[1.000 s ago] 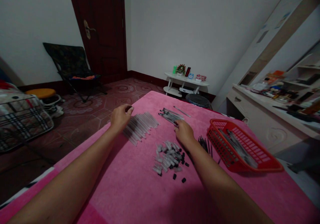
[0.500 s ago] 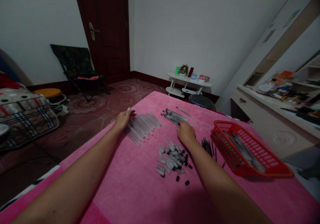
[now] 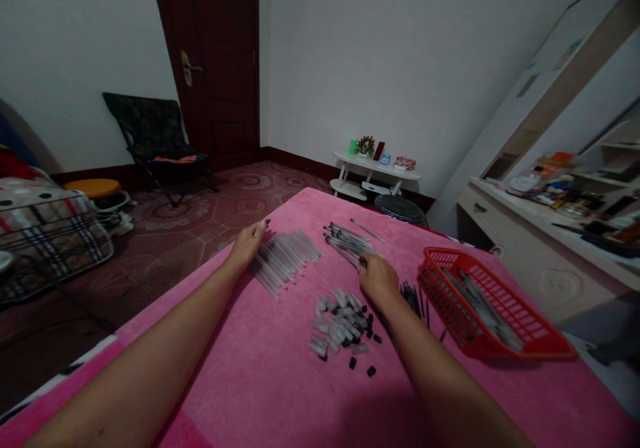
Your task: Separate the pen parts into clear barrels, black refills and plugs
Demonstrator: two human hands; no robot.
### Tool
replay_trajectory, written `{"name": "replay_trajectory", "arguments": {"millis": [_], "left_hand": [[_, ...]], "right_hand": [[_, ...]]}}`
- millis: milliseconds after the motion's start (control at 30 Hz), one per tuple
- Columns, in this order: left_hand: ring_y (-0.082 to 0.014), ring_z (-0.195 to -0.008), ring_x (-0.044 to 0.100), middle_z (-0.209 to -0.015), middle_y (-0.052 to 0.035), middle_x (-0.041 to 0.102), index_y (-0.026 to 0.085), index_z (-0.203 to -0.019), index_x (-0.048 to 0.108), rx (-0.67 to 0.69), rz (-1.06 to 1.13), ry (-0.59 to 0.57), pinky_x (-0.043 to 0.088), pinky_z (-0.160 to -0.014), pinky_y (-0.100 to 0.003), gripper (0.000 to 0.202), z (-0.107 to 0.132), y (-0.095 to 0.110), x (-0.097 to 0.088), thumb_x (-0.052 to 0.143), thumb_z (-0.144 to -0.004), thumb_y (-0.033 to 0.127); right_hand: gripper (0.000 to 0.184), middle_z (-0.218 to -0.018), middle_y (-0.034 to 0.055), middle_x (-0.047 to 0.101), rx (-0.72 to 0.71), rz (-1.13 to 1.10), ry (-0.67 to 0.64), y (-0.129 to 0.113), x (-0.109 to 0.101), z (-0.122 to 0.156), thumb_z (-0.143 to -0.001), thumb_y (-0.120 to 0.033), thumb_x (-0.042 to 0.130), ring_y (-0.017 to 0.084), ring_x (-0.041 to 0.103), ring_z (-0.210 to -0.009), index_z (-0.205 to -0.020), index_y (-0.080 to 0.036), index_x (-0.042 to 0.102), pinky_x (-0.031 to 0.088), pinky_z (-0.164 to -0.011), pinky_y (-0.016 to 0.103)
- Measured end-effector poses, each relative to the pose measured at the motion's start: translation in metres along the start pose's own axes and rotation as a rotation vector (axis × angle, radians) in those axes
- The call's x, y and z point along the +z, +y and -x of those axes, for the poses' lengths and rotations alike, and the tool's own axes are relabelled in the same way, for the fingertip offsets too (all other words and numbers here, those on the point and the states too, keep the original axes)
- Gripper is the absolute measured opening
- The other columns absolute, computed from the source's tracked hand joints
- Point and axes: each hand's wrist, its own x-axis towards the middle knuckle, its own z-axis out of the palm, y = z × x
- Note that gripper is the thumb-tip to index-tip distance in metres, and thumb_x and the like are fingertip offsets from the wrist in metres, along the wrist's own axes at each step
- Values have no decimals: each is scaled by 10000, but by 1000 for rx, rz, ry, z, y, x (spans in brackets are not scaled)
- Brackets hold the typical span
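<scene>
A desk (image 3: 260, 375) under pink cloth carries everything. Toward its right edge stands a red basket (image 3: 453, 315), slim grey sticks (image 3: 483, 308) lying in it. The right hand (image 3: 379, 278) is at the near end of a bundle of dark-tipped pens (image 3: 345, 238), fingers bent; whether its grip has hold of one, I cannot tell. The left hand (image 3: 249, 245) is beside a slanting row of clear tubes (image 3: 287, 258), something small and dark at its fingertips; I cannot tell whether that grip is closed on it. Nearer lies a heap of clear caps (image 3: 340, 325) mixed with black plugs (image 3: 371, 371). Thin dark rods (image 3: 414, 299) lie between right hand and basket, and one lone pen (image 3: 367, 230) rests beyond the bundle
</scene>
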Motion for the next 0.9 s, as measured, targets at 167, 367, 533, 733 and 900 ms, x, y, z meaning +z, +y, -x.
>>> {"name": "replay_trajectory", "arguments": {"millis": [167,367,533,733,900], "left_hand": [[-222,-1092,563,-1130,-93,646,176,-1077,654,400,-226,64,400,-981,-377,327,18,31,17,471,-866,346],[-204,-1114,535,-1184,-98,612,210,-1180,573,983,-489,-289,303,-1053,-473,311,66,73,62,487,-883,239],[-175,-898,570,-921,-60,651,224,-1098,602,1124,-582,-351,390,-924,-412,242,89,77,74,462,-903,245],[-168,-714,488,-751,-47,573,218,-1003,627,1164,-671,-404,358,-646,-304,204,88,78,66,464,-891,265],[-185,-727,483,-727,-59,572,215,-1013,621,1205,-695,-528,332,-645,-312,216,87,82,65,456,-881,258]], "right_hand": [[281,-845,79,708,-30,-209,-14,11,-10,20,-826,-248,432,205,649,-814,-891,-163,692,441,-683,271],[254,-505,-24,492,99,-982,-166,1,-27,53,-745,-390,544,94,411,-409,-653,-157,585,272,-397,219],[292,-579,-18,527,206,-1304,-440,-15,-38,67,-655,-419,668,71,438,-453,-688,-143,578,298,-391,175],[486,-463,-40,462,101,-1193,-658,-13,-35,74,-748,-608,544,31,271,-334,-600,-146,520,148,-332,177],[468,-472,-72,409,200,-1220,-746,-14,-35,78,-750,-615,537,30,195,-353,-611,-176,452,100,-360,188]]}}
